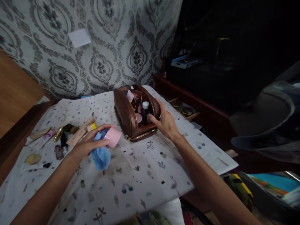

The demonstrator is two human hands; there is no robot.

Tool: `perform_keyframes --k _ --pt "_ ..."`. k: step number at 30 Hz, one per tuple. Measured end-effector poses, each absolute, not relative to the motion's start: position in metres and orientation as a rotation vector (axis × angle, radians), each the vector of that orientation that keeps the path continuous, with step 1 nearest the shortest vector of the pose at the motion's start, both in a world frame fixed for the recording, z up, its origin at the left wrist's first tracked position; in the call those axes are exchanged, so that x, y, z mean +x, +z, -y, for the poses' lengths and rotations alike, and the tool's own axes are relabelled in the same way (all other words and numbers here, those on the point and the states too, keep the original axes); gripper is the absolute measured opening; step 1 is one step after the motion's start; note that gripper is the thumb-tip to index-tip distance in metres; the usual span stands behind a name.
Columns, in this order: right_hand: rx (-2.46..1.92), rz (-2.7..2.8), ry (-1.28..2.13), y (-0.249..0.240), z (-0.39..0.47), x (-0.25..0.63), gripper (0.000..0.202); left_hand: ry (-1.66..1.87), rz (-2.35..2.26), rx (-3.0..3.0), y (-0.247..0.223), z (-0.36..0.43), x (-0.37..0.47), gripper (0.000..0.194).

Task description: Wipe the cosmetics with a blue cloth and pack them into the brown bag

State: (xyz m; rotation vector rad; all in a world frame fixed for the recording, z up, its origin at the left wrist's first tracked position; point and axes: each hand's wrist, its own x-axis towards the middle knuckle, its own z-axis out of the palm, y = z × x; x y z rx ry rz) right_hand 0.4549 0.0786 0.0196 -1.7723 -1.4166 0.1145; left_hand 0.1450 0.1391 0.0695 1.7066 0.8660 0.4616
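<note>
My left hand (93, 140) is closed around a small pink container (113, 137) and a fluffy blue cloth (100, 156), held above the table left of the bag. Ahead stands an unzipped brown cosmetic bag (125, 114). My right hand (166, 121) grips the bag's right side wall, thumb inside the opening and fingers outside. Within the bag are a dark bottle with a white cap (145, 105), a pink round item (138, 117) and other pieces partly hidden by the walls.
Left on the patterned tablecloth (131, 187) lie a beige tube (79, 132), a yellow-capped item (93, 126), a gold tube (58, 133), a yellowish sponge (32, 158) and several other cosmetics. Patterned wallpaper (103, 62) rises behind; an open drawer (193, 116) sits beyond the table's right edge.
</note>
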Motion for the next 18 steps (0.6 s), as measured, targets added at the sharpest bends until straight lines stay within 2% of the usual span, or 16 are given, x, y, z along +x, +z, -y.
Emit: perform_keyframes --k 11,18 --pt "-1.74 1.434 0.133 0.017 -0.078 0.457 0.074 0.405 -0.645 1.904 0.125 -0.129 0.216 0.064" --pt "-1.703 1.454 0.148 0.016 -0.079 0.459 0.076 0.571 -0.675 2.65 0.135 -0.126 0.262 0.055"
